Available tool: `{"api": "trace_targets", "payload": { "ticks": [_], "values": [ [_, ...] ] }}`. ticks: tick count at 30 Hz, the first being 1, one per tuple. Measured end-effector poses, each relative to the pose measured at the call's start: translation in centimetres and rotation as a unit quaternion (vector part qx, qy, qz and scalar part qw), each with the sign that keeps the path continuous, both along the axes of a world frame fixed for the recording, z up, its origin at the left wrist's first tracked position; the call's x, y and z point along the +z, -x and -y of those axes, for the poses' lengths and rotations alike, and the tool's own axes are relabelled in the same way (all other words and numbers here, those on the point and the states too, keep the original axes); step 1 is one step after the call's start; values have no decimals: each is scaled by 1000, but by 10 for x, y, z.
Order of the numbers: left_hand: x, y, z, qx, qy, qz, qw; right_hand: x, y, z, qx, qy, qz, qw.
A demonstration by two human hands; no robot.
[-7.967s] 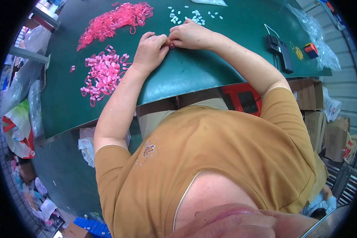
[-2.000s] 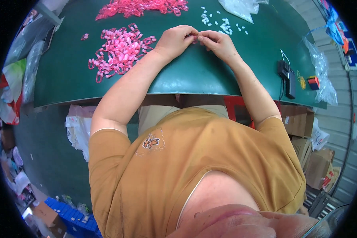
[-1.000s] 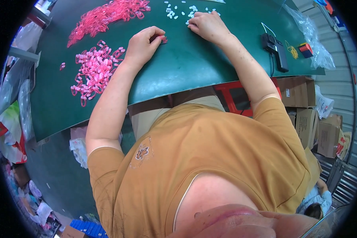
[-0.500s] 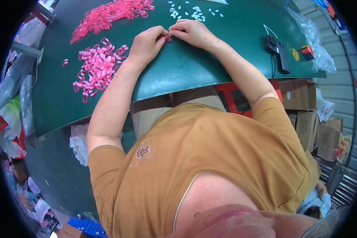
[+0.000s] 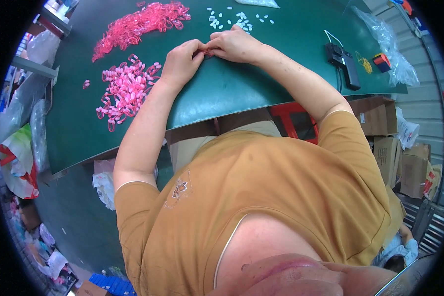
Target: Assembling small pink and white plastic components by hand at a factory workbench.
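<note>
Since a second ago, I brought left hand (image 5: pixel 182 58) and right hand (image 5: pixel 234 45) together, fingertips pinched on a small pink piece (image 5: pixel 204 51) over the green table (image 5: pixel 222 93).

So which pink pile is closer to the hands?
The lighter pink pile, just beside the left hand. The darker pink pile lies farther up the green table.

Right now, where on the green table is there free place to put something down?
The widest bare stretch of the green table lies between the right forearm and the black handheld tool. The near edge below the left hand and right hand is also free. Crowded: pink pieces at left, white pieces behind.
</note>
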State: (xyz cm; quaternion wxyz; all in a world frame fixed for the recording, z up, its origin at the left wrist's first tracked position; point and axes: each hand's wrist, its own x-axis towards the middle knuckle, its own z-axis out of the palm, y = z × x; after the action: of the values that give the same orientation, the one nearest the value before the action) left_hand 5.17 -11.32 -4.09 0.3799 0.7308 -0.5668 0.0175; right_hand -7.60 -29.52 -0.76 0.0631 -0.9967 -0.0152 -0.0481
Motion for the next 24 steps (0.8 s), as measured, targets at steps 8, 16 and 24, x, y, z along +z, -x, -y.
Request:
{"api": "trace_targets", "payload": {
  "ticks": [8,16,24],
  "values": [
    [5,3,1,-4,13,-17,1000,-1,-2,23,-30,-183,7,983],
    [4,2,3,-7,12,-3,1000,3,-14,11,-24,-108,-44,993],
    [0,3,3,-6,13,-2,1000,-20,10,0,5,6,64,998]
  ]
}}
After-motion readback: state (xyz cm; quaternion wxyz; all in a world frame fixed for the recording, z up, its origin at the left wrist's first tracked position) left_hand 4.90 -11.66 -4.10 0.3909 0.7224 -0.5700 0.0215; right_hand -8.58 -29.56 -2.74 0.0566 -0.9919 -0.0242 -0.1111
